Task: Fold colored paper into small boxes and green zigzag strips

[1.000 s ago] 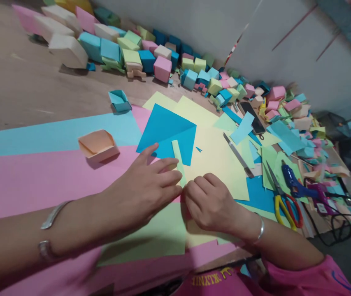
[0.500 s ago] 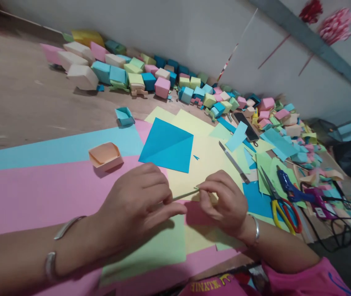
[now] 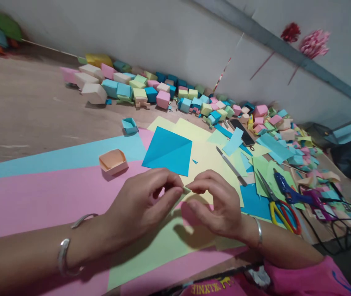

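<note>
My left hand (image 3: 149,205) pinches a small folded piece of pale green paper (image 3: 187,190) between thumb and forefinger; most of it is hidden by the fingers. My right hand (image 3: 217,205) is beside it, its forefinger at the paper's tip and its thumb held apart below. Just beyond the hands lies a blue paper square (image 3: 169,150) with a diagonal crease. A peach paper box (image 3: 113,162), open on top, stands left of it, and a smaller turquoise paper box (image 3: 130,126) is farther back. Large pink (image 3: 54,197) and light green (image 3: 150,250) sheets spread beneath my hands.
A craft knife (image 3: 231,165) lies right of the blue square. Further right are scissors (image 3: 282,209), a blue glue gun (image 3: 289,189) with a cord, and a phone (image 3: 241,132). Several paper blocks (image 3: 163,99) line the wall. Paper scraps (image 3: 275,148) cover the right side.
The left fingers have closed into a pinch near the paper's end, while the right thumb has moved away from the right forefinger. The view has shifted slightly.
</note>
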Demonstrator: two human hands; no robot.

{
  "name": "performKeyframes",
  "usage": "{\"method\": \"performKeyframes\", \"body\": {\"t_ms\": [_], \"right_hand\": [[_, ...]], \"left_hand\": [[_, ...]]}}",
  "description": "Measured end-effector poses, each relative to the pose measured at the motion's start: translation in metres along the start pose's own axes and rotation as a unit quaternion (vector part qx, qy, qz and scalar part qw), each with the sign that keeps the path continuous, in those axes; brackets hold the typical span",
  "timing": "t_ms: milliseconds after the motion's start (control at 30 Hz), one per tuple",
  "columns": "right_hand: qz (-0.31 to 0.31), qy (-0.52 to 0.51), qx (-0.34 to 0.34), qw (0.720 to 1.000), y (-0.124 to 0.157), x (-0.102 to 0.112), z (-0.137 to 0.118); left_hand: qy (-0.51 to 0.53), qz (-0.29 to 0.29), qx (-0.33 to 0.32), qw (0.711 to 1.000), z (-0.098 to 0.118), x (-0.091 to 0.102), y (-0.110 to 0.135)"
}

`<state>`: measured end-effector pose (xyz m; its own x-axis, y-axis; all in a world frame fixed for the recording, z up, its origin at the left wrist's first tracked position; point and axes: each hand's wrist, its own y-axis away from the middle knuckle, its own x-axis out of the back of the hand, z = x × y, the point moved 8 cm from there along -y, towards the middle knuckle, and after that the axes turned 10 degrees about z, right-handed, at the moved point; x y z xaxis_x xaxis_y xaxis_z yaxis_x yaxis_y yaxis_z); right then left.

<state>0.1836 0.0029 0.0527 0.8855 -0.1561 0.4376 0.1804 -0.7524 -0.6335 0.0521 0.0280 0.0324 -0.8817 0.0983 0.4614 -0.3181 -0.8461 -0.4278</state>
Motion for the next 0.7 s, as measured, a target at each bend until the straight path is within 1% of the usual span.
{"method": "performKeyframes", "body": {"t_ms": [67, 133, 200, 300, 400, 567, 700], "right_hand": [[0.014, -0.021, -0.061, 0.998, -0.008, -0.004, 0.008], [0.022, -0.040, -0.129, 0.991, -0.013, -0.011, 0.020], [0.030, -0.056, -0.183, 0.981, -0.015, -0.019, 0.033], [0.043, -0.066, -0.233, 0.969, -0.014, -0.030, 0.049], [0.050, -0.065, -0.253, 0.964, -0.010, -0.037, 0.061], [0.063, -0.070, -0.238, 0.967, -0.009, -0.041, 0.066], [0.065, -0.104, -0.258, 0.958, -0.008, -0.044, 0.068]], "left_hand": [[0.053, 0.019, 0.091, 0.994, -0.011, 0.005, -0.004], [0.098, 0.038, 0.150, 0.983, -0.021, 0.008, -0.007], [0.122, 0.055, 0.184, 0.974, -0.030, 0.010, -0.009], [0.122, 0.061, 0.208, 0.968, -0.042, 0.010, -0.010], [0.116, 0.059, 0.233, 0.964, -0.048, 0.008, -0.010], [0.138, 0.056, 0.296, 0.944, -0.058, 0.002, -0.009], [0.150, 0.037, 0.310, 0.938, -0.063, -0.002, -0.009]]}}
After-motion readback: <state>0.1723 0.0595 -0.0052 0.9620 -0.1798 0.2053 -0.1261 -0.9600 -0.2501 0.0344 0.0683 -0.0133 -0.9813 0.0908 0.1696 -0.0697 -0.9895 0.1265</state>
